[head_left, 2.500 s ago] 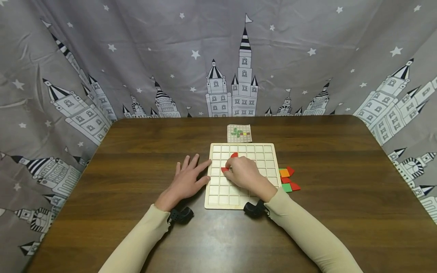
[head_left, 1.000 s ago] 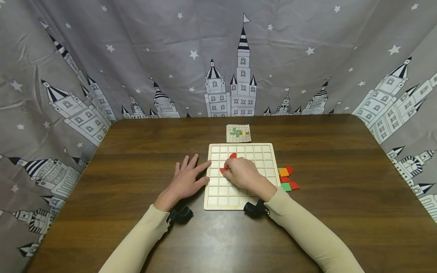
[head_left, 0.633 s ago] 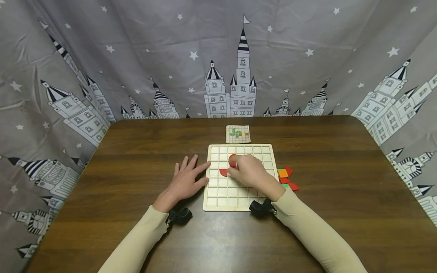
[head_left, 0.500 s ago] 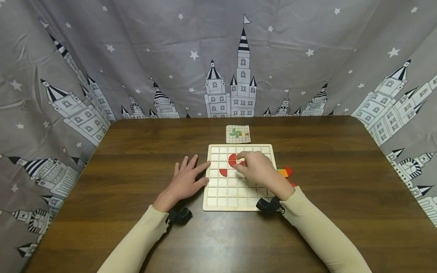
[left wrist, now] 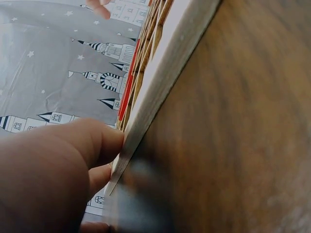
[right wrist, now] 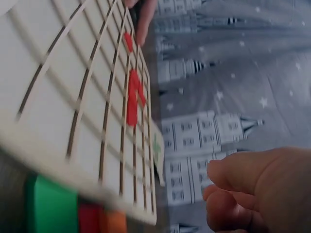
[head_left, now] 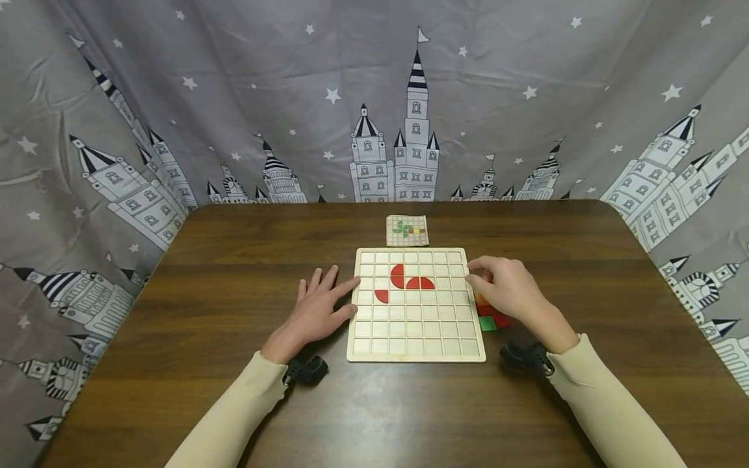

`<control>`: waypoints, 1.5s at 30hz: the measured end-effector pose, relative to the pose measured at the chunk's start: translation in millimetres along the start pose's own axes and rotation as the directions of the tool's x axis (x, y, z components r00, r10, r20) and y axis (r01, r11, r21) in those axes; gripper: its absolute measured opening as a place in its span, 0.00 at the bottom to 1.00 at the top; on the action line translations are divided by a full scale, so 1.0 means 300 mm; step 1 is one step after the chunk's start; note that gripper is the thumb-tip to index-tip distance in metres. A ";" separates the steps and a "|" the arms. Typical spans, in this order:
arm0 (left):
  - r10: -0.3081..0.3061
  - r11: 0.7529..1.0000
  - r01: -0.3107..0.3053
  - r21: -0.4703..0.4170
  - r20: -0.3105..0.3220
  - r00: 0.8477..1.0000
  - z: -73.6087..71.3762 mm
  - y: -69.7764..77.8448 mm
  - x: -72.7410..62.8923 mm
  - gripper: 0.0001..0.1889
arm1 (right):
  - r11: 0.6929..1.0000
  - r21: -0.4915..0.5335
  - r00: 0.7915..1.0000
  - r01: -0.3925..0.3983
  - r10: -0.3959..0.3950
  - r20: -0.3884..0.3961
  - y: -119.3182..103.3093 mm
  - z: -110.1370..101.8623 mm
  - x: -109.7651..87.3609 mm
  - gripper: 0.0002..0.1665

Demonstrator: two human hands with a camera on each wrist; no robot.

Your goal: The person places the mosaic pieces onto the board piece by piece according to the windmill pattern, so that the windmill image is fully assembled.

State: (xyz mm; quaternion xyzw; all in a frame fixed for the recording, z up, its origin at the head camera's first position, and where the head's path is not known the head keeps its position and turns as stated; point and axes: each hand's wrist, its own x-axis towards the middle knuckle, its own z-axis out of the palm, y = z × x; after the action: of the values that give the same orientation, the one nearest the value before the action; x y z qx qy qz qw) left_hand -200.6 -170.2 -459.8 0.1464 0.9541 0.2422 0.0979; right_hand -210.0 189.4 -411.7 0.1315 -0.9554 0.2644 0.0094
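Note:
A pale wooden grid board [head_left: 418, 330] lies on the table. Several red quarter-circle tiles [head_left: 428, 283] sit in its cells, left of the middle and towards the back. My left hand [head_left: 318, 311] lies spread on the table, its thumb and index finger touching the board's left edge, as the left wrist view confirms. Over the right edge hovers my right hand [head_left: 515, 292], fingers loosely bent and holding nothing. Beneath it is a group of loose tiles, with a green square tile [head_left: 487, 323] and red tiles [head_left: 500, 320] showing; the hand partly hides the others.
Behind the board lies a small pattern card [head_left: 407, 231] showing green, red and yellow shapes on a grid. The brown wooden table [head_left: 281, 416] reaches back to a grey curtain [head_left: 263, 78] printed with castles and stars.
My right hand has left the red tiles and moved right, off the board, to the loose tiles. Red tiles it covered now show in the cells. The left hand stays put.

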 end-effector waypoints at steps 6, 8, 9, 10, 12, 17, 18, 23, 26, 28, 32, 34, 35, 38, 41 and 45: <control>-0.008 1.000 0.008 0.009 -0.001 1.000 0.001 -0.005 0.000 0.31 | 1.000 0.003 1.000 -0.026 0.026 -0.008 0.069 -0.019 -0.033 0.16; -0.010 1.000 0.010 0.008 0.001 1.000 0.002 -0.006 -0.001 0.31 | 1.000 0.004 1.000 -0.027 0.027 -0.008 0.087 -0.020 -0.041 0.16; -0.011 1.000 0.011 0.007 0.003 1.000 0.002 -0.006 -0.001 0.31 | 1.000 0.006 1.000 -0.029 0.029 -0.007 0.095 -0.020 -0.046 0.16; -0.011 1.000 0.011 0.007 0.004 1.000 0.002 -0.006 -0.001 0.31 | 1.000 0.008 1.000 -0.030 0.030 -0.007 0.103 -0.020 -0.051 0.16; -0.011 1.000 0.011 0.005 0.006 1.000 0.002 -0.005 -0.001 0.31 | 0.999 0.005 0.999 -0.033 0.033 -0.009 0.118 -0.020 -0.061 0.16; -0.008 1.000 0.008 0.006 0.007 1.000 0.001 -0.001 -0.001 0.31 | 0.999 -0.007 0.999 -0.036 0.036 -0.021 0.152 -0.018 -0.082 0.16; -0.006 1.000 0.006 0.006 0.006 1.000 0.001 -0.001 -0.001 0.31 | 0.999 -0.009 0.999 -0.037 0.037 -0.019 0.157 -0.018 -0.085 0.16; -0.005 1.000 0.005 0.001 0.003 1.000 0.002 -0.001 -0.003 0.31 | 0.999 -0.013 1.000 -0.031 0.031 0.002 0.177 -0.023 -0.097 0.16; -0.008 1.000 0.008 -0.005 0.006 1.000 0.002 0.001 -0.004 0.31 | 1.000 -0.024 1.000 -0.003 0.003 0.013 0.189 -0.024 -0.108 0.14; -0.008 1.000 0.008 -0.005 0.007 1.000 0.001 0.001 -0.005 0.31 | 0.999 -0.027 0.999 0.019 -0.018 0.034 0.197 -0.023 -0.119 0.13; -0.005 1.000 0.005 -0.005 0.007 1.000 -0.001 0.001 -0.005 0.31 | 0.998 -0.008 0.994 0.054 -0.053 0.100 0.210 -0.020 -0.139 0.11; -0.004 1.000 0.004 -0.005 0.006 1.000 -0.002 0.001 -0.005 0.31 | 0.998 0.010 0.990 0.065 -0.066 0.124 0.214 -0.018 -0.145 0.11; -0.005 1.000 0.005 -0.006 0.006 1.000 -0.002 0.001 -0.005 0.31 | 0.997 0.018 0.988 0.072 -0.074 0.134 0.215 -0.016 -0.147 0.12; -0.004 1.000 0.004 -0.007 0.004 1.000 -0.001 0.000 -0.004 0.31 | 0.996 0.032 0.985 0.088 -0.092 0.146 0.215 -0.009 -0.148 0.12; -0.003 1.000 0.003 -0.005 0.001 1.000 0.001 0.000 0.000 0.31 | 0.994 0.033 0.983 0.101 -0.105 0.150 0.213 -0.005 -0.149 0.13; 0.002 1.000 -0.002 0.001 -0.006 1.000 0.003 0.000 0.004 0.32 | 0.993 0.030 0.980 0.113 -0.116 0.158 0.210 -0.003 -0.150 0.14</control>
State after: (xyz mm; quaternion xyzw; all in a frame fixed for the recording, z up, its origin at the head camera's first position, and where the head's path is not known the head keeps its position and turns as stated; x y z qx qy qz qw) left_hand -201.5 -169.4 -460.7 0.1465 0.9544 0.2422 0.0947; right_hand -182.6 252.8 -446.4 0.2072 -0.9410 0.2621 -0.0534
